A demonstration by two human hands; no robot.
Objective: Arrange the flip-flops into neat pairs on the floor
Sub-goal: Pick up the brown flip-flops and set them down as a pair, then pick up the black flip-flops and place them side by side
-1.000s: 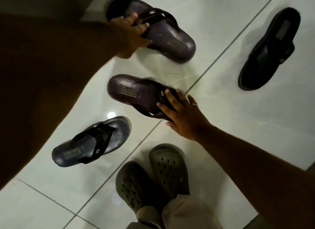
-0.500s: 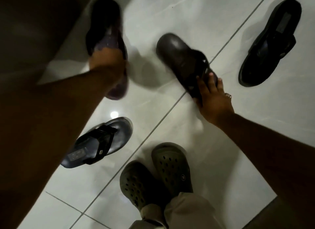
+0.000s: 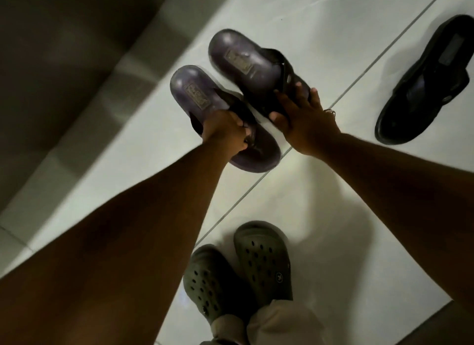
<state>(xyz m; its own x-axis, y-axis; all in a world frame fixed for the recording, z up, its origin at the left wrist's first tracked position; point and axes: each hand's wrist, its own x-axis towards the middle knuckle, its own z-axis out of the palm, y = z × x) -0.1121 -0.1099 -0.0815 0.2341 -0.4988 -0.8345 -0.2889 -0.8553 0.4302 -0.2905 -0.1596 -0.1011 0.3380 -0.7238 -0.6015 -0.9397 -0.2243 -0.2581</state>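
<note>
Two purple-grey flip-flops lie side by side on the white tiled floor, heels pointing away to the upper left. My left hand (image 3: 225, 131) grips the dark strap of the left flip-flop (image 3: 192, 90). Over the toe end of the right flip-flop (image 3: 236, 57) my right hand (image 3: 305, 121) holds on, fingers across the strap and thumb at the sole's edge. A black flip-flop (image 3: 423, 88) lies alone at the far right, apart from both hands. My left forearm covers the floor at lower left, and no other flip-flop shows there.
My feet in green clogs (image 3: 261, 257) stand at the bottom centre. A dark wall or step (image 3: 64, 62) runs along the left side. Grey grout lines (image 3: 238, 198) cross the glossy tiles diagonally.
Both hands have swung their purple flip-flops together from separate, differently turned spots; they now sit parallel and close. The dark flip-flop at lower left has gone out of sight behind my left arm.
</note>
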